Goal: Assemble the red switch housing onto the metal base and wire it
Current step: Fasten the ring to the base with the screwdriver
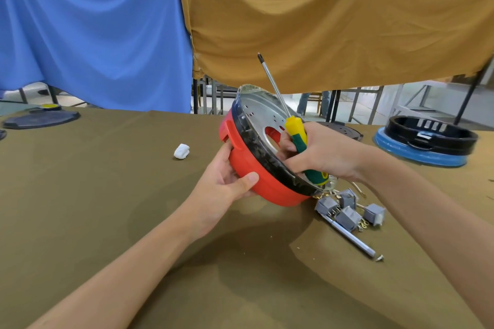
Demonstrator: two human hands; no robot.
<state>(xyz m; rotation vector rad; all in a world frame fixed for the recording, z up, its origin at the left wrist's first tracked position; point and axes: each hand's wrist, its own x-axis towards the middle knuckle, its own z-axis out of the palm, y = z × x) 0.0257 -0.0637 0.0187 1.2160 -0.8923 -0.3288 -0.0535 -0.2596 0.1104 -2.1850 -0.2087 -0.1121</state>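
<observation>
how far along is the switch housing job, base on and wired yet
Done: the metal base already sits inside the red housing, tilted up on its edge. In hand: the left hand holds the housing while the right hand grips a screwdriver, tip pointing up and away, so no screw is being driven. Left: the grey switches lie loose on the table; no wiring shows.

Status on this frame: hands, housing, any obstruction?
Left hand grips red housing, tilted. Right hand holds screwdriver, tip up. Grey switches loose alongside.
</observation>
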